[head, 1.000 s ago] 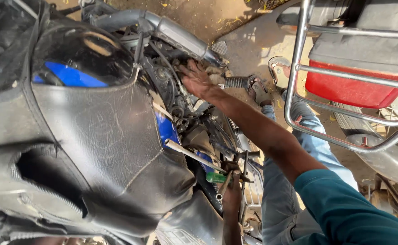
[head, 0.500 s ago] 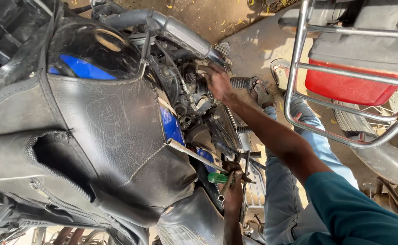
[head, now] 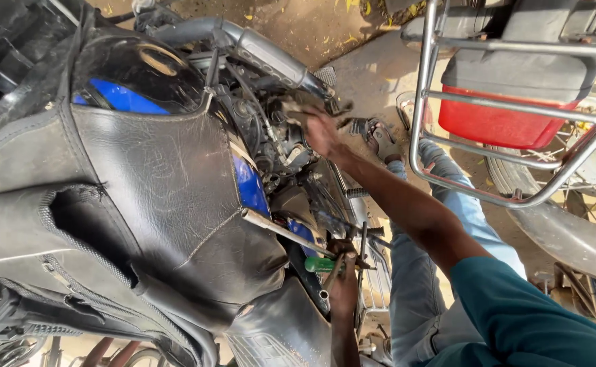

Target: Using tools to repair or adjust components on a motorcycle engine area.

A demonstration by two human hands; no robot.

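My right hand [head: 321,132] is stretched out into the engine [head: 277,146] of the motorcycle, fingers curled on something dark near the cables; the motion blur keeps me from telling whether it truly grips it or only presses on it. My left hand [head: 344,275] sits lower and nearer to me, closed around a screwdriver [head: 325,265] with a green handle, held just beside the frame under the blue tank [head: 251,185]. The screwdriver's long axis runs roughly across my view, handle pointing left towards the seat, shaft hidden behind my fingers. So the tool is well below the engine spot that the right hand touches, and the left hand is the nearer one to it. The black seat cover [head: 141,204] fills the left of my view. A grey exhaust pipe [head: 264,51] slants above the engine, and thin cables cross in front of the part I touch. To the right stands a second bike's chrome rack [head: 488,102] with a red tail [head: 508,119], well apart from both hands.
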